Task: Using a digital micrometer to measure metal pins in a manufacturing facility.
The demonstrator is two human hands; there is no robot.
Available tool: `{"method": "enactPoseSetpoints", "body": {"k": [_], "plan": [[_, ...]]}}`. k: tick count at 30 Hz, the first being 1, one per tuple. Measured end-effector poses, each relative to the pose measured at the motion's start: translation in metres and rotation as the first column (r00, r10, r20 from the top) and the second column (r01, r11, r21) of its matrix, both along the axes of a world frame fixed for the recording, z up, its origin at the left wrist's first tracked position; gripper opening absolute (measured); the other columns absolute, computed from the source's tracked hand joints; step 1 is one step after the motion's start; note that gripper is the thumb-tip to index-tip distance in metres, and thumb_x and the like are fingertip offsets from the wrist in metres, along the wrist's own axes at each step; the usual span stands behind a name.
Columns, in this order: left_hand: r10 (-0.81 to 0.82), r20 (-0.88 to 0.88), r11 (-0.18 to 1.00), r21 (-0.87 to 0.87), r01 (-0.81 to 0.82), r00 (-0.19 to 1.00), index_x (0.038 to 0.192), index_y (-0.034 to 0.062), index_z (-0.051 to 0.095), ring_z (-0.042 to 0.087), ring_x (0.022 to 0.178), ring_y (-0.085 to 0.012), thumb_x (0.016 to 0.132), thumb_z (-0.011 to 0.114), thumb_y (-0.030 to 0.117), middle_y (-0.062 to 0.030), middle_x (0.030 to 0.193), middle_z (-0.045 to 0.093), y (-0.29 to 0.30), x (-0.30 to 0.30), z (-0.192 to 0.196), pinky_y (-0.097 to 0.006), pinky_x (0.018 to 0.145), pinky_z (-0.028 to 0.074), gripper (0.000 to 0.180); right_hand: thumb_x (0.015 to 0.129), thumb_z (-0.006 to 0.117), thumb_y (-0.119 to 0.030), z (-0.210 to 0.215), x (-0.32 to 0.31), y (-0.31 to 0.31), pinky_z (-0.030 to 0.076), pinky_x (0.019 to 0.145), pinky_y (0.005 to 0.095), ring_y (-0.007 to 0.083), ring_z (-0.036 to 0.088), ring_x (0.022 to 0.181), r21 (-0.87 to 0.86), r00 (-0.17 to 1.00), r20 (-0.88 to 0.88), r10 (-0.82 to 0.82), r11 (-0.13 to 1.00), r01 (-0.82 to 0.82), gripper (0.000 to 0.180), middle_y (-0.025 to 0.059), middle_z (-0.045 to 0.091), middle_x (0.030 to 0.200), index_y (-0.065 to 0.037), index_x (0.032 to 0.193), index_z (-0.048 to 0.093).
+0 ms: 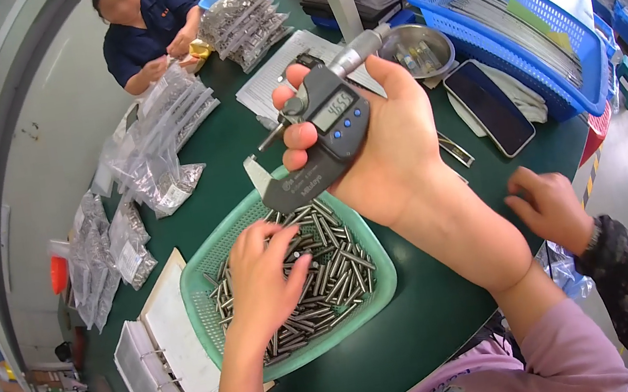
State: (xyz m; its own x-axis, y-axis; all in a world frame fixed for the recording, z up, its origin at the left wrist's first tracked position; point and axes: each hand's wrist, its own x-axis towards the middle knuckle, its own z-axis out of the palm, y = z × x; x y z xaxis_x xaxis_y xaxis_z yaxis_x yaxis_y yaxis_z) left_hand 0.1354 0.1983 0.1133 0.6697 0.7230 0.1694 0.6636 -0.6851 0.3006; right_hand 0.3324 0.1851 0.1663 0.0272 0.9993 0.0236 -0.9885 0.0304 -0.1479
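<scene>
1. While the right hand [386, 136] grips a digital micrometer [321, 134] above the bench [445, 314], its jaws stand empty, the frame clenched in the palm with the thumb by the thimble.
2. Below, the left hand [261, 273] reaches into a green basket [204, 273] of steel pins [332, 262], fingers spread and touching the heap, nothing yet pinched.
3. A single pin, picked by its middle and set square between the anvils, would likely read best.
4. Another person's hand [551, 205] rests nearby; a phone [489, 105] and blue basket [574, 88] lie beyond.
</scene>
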Motion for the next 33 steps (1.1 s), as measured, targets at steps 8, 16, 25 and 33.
{"method": "enactPoseSetpoints", "body": {"k": [8, 16, 25, 33], "plan": [[-0.146, -0.144, 0.989, 0.001, 0.148, 0.979, 0.102, 0.0067, 0.058, 0.039, 0.109, -0.0344, 0.059, 0.075, 0.026, -0.0154, 0.111, 0.044, 0.021, 0.014, -0.021, -0.044, 0.094, 0.030, 0.050, 0.086, 0.029, -0.043, -0.002, 0.003, 0.000, 0.039, 0.060, 0.0346, 0.0188, 0.047, 0.060, -0.047, 0.999, -0.033, 0.010, 0.999, -0.011, 0.047, 0.0127, 0.051, 0.094, -0.002, 0.106, 0.043], [0.232, 0.509, 0.866, -0.496, 0.063, 0.829, 0.107, 0.0062, 0.045, 0.055, 0.093, -0.0205, 0.062, 0.073, 0.008, -0.0063, 0.092, 0.058, 0.015, 0.002, -0.007, -0.035, 0.085, 0.040, 0.052, 0.086, 0.030, -0.043, 0.000, 0.002, 0.000, 0.039, 0.057, 0.0342, 0.0183, 0.047, 0.058, -0.034, 0.999, 0.000, 0.036, 0.999, -0.036, 0.046, 0.0125, 0.052, 0.091, -0.002, 0.104, 0.044], [0.772, 0.597, 0.487, -0.776, 0.402, 0.218, 0.116, 0.0085, 0.035, 0.058, 0.086, -0.0217, 0.072, 0.057, -0.006, -0.0098, 0.090, 0.058, -0.027, -0.052, -0.008, -0.030, 0.075, 0.045, 0.052, 0.084, 0.031, -0.048, -0.012, -0.042, -0.008, 0.038, 0.053, 0.0337, 0.0196, 0.046, 0.053, -0.192, 0.925, 0.240, 0.294, 0.949, -0.252, 0.050, 0.0108, 0.054, 0.084, -0.003, 0.098, 0.050], [0.814, 0.579, 0.478, -0.717, 0.508, 0.051, 0.120, 0.0077, 0.036, 0.056, 0.085, -0.0177, 0.075, 0.057, -0.004, -0.0092, 0.090, 0.058, -0.038, -0.064, -0.023, -0.028, 0.075, 0.042, 0.051, 0.084, 0.030, -0.051, -0.031, -0.082, -0.014, 0.039, 0.049, 0.0339, 0.0201, 0.046, 0.047, -0.326, 0.734, 0.400, 0.549, 0.834, -0.446, 0.054, 0.0123, 0.055, 0.080, -0.001, 0.094, 0.050]]}}
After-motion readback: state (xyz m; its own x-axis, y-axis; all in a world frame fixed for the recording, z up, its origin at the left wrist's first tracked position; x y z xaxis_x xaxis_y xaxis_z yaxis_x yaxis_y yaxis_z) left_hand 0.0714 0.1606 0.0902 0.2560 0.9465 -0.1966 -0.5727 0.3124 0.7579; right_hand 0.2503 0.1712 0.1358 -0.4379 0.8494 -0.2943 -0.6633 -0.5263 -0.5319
